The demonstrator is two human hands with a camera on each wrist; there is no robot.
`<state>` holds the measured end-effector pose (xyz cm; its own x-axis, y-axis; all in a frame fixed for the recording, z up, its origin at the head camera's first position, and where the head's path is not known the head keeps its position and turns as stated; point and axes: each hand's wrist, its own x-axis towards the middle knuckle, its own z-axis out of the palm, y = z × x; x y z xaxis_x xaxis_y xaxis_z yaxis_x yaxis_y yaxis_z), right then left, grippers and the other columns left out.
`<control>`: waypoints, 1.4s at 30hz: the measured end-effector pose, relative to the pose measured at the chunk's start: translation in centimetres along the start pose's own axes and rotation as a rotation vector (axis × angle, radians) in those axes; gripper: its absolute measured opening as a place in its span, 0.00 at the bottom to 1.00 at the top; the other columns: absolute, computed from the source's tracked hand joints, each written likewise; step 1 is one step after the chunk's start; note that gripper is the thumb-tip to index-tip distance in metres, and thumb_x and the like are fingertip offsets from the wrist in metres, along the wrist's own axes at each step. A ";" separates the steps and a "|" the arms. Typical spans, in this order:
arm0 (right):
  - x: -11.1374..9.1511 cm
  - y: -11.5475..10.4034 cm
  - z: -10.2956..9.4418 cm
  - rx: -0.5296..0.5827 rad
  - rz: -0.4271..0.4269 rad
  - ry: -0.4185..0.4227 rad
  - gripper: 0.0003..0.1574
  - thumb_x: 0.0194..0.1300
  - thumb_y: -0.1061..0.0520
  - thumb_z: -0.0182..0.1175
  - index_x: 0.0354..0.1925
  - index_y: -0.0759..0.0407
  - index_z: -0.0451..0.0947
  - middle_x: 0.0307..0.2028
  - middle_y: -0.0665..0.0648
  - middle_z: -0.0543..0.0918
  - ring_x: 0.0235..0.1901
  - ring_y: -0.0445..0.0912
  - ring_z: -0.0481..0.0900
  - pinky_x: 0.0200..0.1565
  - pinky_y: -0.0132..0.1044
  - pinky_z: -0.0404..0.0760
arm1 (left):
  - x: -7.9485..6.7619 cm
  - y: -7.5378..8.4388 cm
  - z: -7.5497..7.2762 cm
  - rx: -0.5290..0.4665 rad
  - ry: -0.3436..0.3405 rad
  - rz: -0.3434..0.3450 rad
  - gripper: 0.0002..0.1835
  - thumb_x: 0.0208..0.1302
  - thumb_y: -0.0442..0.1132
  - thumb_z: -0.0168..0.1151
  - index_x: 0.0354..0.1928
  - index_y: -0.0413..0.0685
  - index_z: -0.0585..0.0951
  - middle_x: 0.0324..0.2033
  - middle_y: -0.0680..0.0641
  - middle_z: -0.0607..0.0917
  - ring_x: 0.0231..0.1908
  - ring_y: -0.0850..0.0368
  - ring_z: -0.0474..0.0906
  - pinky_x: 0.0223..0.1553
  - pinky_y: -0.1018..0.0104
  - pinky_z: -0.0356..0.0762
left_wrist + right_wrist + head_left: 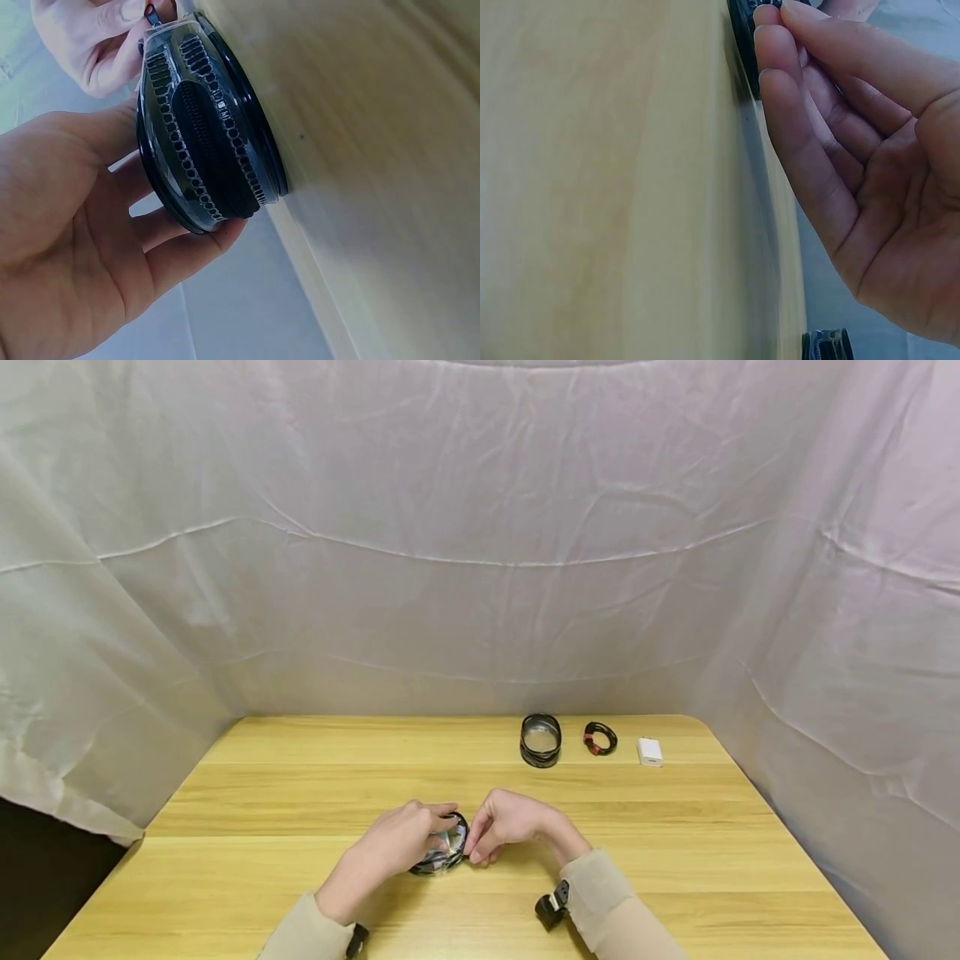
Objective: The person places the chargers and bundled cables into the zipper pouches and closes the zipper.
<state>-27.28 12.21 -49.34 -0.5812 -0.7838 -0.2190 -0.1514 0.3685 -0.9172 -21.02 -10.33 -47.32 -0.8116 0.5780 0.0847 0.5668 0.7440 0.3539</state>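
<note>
A round clear pouch with black trim and a zipper round its side rests on the table, and something pale shows inside through its top. My left hand holds it from the left, with fingers bent about its edge. On the other side, my right hand pinches the small dark zipper pull between thumb and finger. In the left wrist view the zipper looks closed along the visible side. The right wrist view shows only a corner of the pouch, behind the fingertips.
Toward the back right stand a second clear round pouch with black rims, a coiled black cable with a red tie, and a white charger plug. Grey cloth hangs round the wooden table.
</note>
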 end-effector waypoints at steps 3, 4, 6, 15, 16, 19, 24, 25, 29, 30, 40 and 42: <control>0.0 -0.1 0.1 -0.011 -0.006 -0.001 0.03 0.59 0.73 0.72 0.32 0.68 0.89 0.29 0.61 0.90 0.25 0.45 0.88 0.31 0.37 0.89 | -0.1 0.0 0.0 0.006 0.006 0.000 0.21 0.62 0.35 0.74 0.58 0.39 0.86 0.66 0.41 0.81 0.31 0.58 0.85 0.20 0.76 0.72; 0.0 -0.2 0.1 -0.015 -0.007 0.000 0.03 0.59 0.72 0.72 0.32 0.68 0.90 0.29 0.61 0.90 0.25 0.45 0.88 0.31 0.37 0.89 | -0.1 0.0 0.0 0.007 0.007 -0.001 0.21 0.62 0.35 0.74 0.58 0.39 0.86 0.66 0.41 0.81 0.35 0.56 0.86 0.20 0.76 0.72; 0.1 -0.2 0.2 -0.022 -0.010 0.001 0.04 0.59 0.72 0.72 0.31 0.67 0.90 0.29 0.61 0.90 0.25 0.45 0.88 0.31 0.37 0.89 | -0.1 0.0 0.0 0.008 0.010 -0.005 0.21 0.62 0.35 0.74 0.57 0.39 0.86 0.66 0.41 0.81 0.39 0.54 0.87 0.21 0.76 0.73; 0.0 -0.2 0.1 -0.039 -0.010 -0.006 0.04 0.58 0.74 0.71 0.33 0.69 0.89 0.28 0.59 0.90 0.26 0.43 0.87 0.33 0.36 0.89 | 0.0 -0.3 -0.2 -0.093 -0.022 -0.012 0.21 0.65 0.34 0.72 0.60 0.38 0.85 0.68 0.39 0.78 0.17 0.68 0.61 0.18 0.76 0.68; -0.1 -0.3 0.1 -0.047 -0.013 -0.009 0.05 0.58 0.74 0.71 0.34 0.69 0.89 0.29 0.58 0.90 0.27 0.42 0.87 0.34 0.35 0.89 | 0.0 -0.3 -0.2 -0.097 -0.028 -0.013 0.21 0.65 0.34 0.71 0.60 0.38 0.85 0.68 0.39 0.78 0.17 0.67 0.63 0.18 0.76 0.68; -0.4 -0.5 0.1 -0.066 -0.019 -0.033 0.04 0.60 0.73 0.70 0.35 0.71 0.88 0.30 0.58 0.91 0.29 0.39 0.87 0.36 0.32 0.88 | -0.1 -0.3 -0.2 -0.081 -0.045 -0.016 0.21 0.66 0.35 0.72 0.60 0.42 0.85 0.69 0.41 0.78 0.29 0.58 0.82 0.22 0.75 0.72; -1.2 -0.9 0.1 -0.086 0.000 -0.007 0.05 0.63 0.69 0.69 0.39 0.68 0.88 0.32 0.58 0.90 0.31 0.41 0.85 0.36 0.35 0.88 | 0.0 -0.7 -0.4 -0.035 -0.014 0.014 0.21 0.68 0.40 0.71 0.61 0.45 0.85 0.67 0.43 0.80 0.59 0.43 0.82 0.44 0.62 0.87; -1.4 -1.0 0.1 -0.086 0.007 0.020 0.05 0.64 0.68 0.69 0.39 0.67 0.88 0.31 0.57 0.90 0.31 0.42 0.85 0.36 0.37 0.89 | 0.1 -0.9 -0.6 -0.033 0.004 0.024 0.21 0.69 0.41 0.70 0.61 0.44 0.85 0.67 0.42 0.80 0.60 0.42 0.82 0.49 0.57 0.87; -2.1 -1.1 0.5 -0.080 0.028 0.153 0.07 0.66 0.62 0.69 0.41 0.65 0.87 0.32 0.54 0.87 0.32 0.47 0.84 0.36 0.45 0.90 | 0.5 -1.6 -1.0 -0.040 0.071 0.054 0.21 0.71 0.41 0.68 0.63 0.42 0.83 0.63 0.42 0.83 0.63 0.42 0.79 0.62 0.46 0.80; -2.3 -1.1 0.6 -0.069 0.030 0.183 0.08 0.66 0.62 0.70 0.42 0.65 0.86 0.33 0.54 0.86 0.32 0.48 0.84 0.36 0.46 0.90 | 0.6 -1.8 -1.1 -0.047 0.081 0.058 0.21 0.72 0.40 0.67 0.63 0.41 0.83 0.63 0.42 0.83 0.63 0.42 0.79 0.64 0.45 0.78; -3.0 -1.1 3.4 0.132 0.056 0.359 0.27 0.63 0.64 0.71 0.58 0.73 0.75 0.46 0.62 0.82 0.38 0.51 0.84 0.39 0.44 0.91 | 0.8 -4.0 -1.7 -0.154 0.010 0.104 0.20 0.70 0.39 0.68 0.62 0.41 0.83 0.59 0.44 0.85 0.60 0.44 0.81 0.64 0.44 0.77; -3.0 -1.2 3.9 0.151 0.055 0.382 0.28 0.63 0.64 0.71 0.58 0.73 0.74 0.47 0.64 0.82 0.38 0.50 0.84 0.40 0.44 0.91 | 0.8 -4.3 -1.7 -0.157 -0.011 0.125 0.21 0.70 0.39 0.68 0.62 0.40 0.83 0.58 0.44 0.86 0.59 0.46 0.81 0.63 0.46 0.79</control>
<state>-22.27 12.16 -48.90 -0.8444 -0.5125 -0.1560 -0.0095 0.3055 -0.9522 -24.40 -13.64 -47.23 -0.7344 0.6667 0.1275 0.6333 0.6053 0.4823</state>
